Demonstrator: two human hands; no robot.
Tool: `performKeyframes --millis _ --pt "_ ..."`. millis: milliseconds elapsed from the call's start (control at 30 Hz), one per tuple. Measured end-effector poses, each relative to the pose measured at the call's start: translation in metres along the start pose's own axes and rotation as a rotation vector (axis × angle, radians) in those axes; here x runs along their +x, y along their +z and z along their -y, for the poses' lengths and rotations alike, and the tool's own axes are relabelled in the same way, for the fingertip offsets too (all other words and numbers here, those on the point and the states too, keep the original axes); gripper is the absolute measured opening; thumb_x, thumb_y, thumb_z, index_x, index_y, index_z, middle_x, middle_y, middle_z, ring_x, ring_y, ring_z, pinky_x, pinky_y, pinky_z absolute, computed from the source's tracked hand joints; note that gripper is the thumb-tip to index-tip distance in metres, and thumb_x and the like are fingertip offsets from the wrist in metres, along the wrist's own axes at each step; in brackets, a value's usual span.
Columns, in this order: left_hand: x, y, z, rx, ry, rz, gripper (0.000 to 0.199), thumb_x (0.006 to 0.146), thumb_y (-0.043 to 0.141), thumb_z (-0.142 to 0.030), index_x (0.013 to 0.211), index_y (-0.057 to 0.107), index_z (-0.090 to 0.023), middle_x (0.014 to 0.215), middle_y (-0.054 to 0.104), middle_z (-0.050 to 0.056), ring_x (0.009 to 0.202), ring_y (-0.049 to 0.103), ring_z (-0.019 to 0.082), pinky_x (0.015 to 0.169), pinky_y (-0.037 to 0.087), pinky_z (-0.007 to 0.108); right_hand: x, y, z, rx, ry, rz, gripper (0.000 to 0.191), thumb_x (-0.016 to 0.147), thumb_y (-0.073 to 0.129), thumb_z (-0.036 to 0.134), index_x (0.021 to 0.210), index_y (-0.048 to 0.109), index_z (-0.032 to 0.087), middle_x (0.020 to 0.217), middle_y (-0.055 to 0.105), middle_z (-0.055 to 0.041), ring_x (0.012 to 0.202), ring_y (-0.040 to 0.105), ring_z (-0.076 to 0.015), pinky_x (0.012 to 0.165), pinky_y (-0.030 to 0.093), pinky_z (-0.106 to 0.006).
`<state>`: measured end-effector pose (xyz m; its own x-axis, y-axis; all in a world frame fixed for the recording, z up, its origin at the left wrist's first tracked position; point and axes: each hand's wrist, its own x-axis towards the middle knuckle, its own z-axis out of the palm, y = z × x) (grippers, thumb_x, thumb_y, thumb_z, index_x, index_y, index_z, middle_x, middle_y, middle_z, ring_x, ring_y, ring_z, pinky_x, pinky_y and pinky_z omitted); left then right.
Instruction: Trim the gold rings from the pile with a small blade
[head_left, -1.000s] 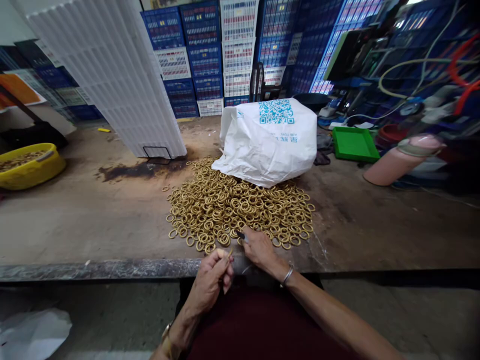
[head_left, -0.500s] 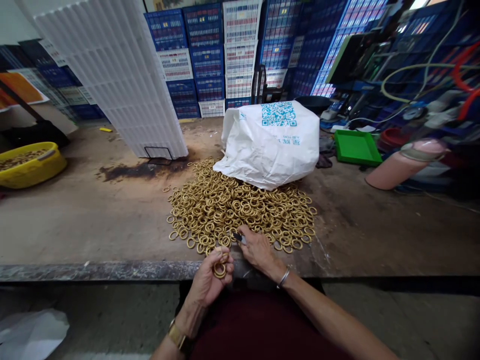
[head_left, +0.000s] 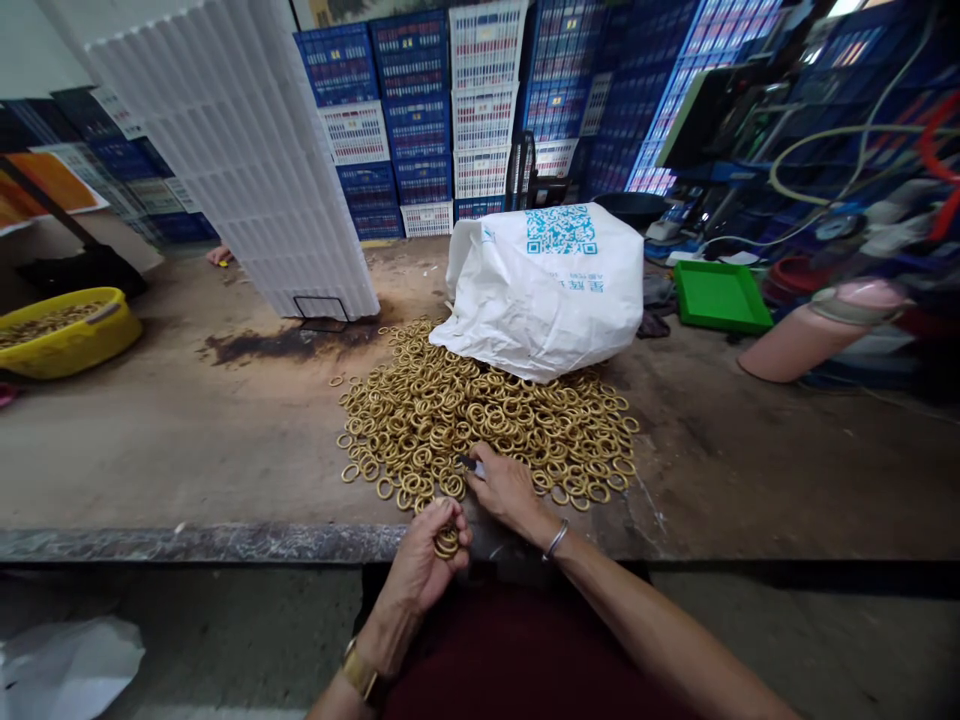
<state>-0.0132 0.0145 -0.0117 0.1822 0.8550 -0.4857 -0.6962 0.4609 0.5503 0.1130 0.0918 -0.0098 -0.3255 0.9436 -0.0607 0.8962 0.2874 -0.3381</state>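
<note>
1. Clamped on a few gold-coloured rings point(head_left: 446, 545) with the left grip point(head_left: 424, 552), showing more of them than a second ago.
2. Pinched on a small dark-tipped piece point(head_left: 471, 466) with the right grip point(head_left: 508, 492), farther left over the ring pile point(head_left: 525, 415) than before.
3. Heaped on the surface point(head_left: 195, 440) below the white sack point(head_left: 551, 310), as earlier.
4. Newly joined, beside the white ribbed panel point(head_left: 247, 160), by another person's fingers point(head_left: 217, 255) at a small yellow item point(head_left: 223, 263).
</note>
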Motion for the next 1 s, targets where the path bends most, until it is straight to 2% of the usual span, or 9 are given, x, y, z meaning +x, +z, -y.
performKeyframes --millis 167,367,467,567,700,833,900,1000 --pt "0.000 0.004 0.006 0.169 0.089 -0.032 0.028 0.068 0.064 -0.038 0.079 0.050 -0.016 0.059 0.046 -0.005 0.046 0.043 0.005 0.038 0.028 0.015 0.004 0.000 -0.003 0.067 0.030 0.002 0.020 0.081 0.044 0.030 0.099 0.051 0.021 0.078 0.064 -0.0024 0.069 0.059 -0.0149 0.056 0.028 -0.023" --pt "0.004 0.011 0.007 0.620 0.350 -0.167 0.023 0.074 0.056 -0.039 0.083 0.056 -0.018 0.055 0.046 -0.005 0.044 0.040 0.007 0.040 0.030 0.017 0.001 -0.001 -0.008 0.195 -0.001 -0.079 0.013 0.076 0.045 0.023 0.084 0.055 0.020 0.070 0.059 0.0006 0.062 0.050 -0.0112 0.055 0.027 -0.022" --pt "0.008 0.016 0.003 0.736 0.521 -0.142 0.017 0.073 0.058 -0.031 0.084 0.062 -0.019 0.064 0.056 0.000 0.059 0.051 0.013 0.056 0.040 0.021 -0.001 -0.005 -0.011 0.399 0.019 -0.091 0.006 0.070 0.046 0.020 0.070 0.052 0.018 0.060 0.050 0.0035 0.056 0.043 -0.0094 0.053 0.027 -0.021" --pt "0.012 0.020 -0.001 0.794 0.611 -0.081 0.018 0.070 0.060 -0.024 0.086 0.066 -0.020 0.082 0.064 0.005 0.079 0.056 0.019 0.075 0.041 0.027 -0.002 -0.008 -0.014 0.701 0.084 -0.014 0.003 0.065 0.049 0.021 0.064 0.049 0.018 0.055 0.042 0.0058 0.053 0.038 -0.0084 0.050 0.028 -0.019" --pt "0.016 0.022 0.000 0.866 0.647 -0.038 0.019 0.069 0.059 -0.021 0.087 0.067 -0.021 0.085 0.065 0.006 0.082 0.056 0.020 0.081 0.039 0.029 -0.008 -0.010 -0.014 1.103 0.204 0.105 0.013 0.064 0.052 0.027 0.073 0.049 0.017 0.055 0.039 0.0076 0.046 0.033 -0.0059 0.043 0.026 -0.017" --pt "0.017 0.021 0.004 0.928 0.664 -0.051 0.014 0.075 0.054 -0.024 0.084 0.063 -0.020 0.080 0.063 0.004 0.075 0.054 0.017 0.074 0.039 0.026 -0.015 -0.010 -0.012 1.272 0.255 0.183 0.017 0.067 0.052 0.033 0.070 0.048 0.017 0.052 0.036 0.0088 0.039 0.026 -0.0035 0.036 0.020 -0.017" --pt "0.017 0.020 0.006 0.876 0.599 -0.060 0.012 0.076 0.053 -0.028 0.080 0.060 -0.018 0.070 0.058 0.002 0.063 0.050 0.013 0.063 0.039 0.023 -0.016 -0.009 -0.010 1.273 0.236 0.172 0.018 0.068 0.052 0.034 0.068 0.047 0.017 0.050 0.036 0.0090 0.038 0.027 -0.0036 0.036 0.020 -0.017" --pt "0.016 0.019 0.007 0.746 0.427 -0.059 0.017 0.075 0.053 -0.034 0.080 0.054 -0.017 0.058 0.050 -0.004 0.045 0.038 0.007 0.047 0.032 0.019 -0.016 -0.007 -0.009 1.236 0.214 0.143 0.020 0.067 0.054 0.035 0.067 0.048 0.017 0.048 0.038 0.0087 0.039 0.031 -0.0041 0.037 0.023 -0.017"
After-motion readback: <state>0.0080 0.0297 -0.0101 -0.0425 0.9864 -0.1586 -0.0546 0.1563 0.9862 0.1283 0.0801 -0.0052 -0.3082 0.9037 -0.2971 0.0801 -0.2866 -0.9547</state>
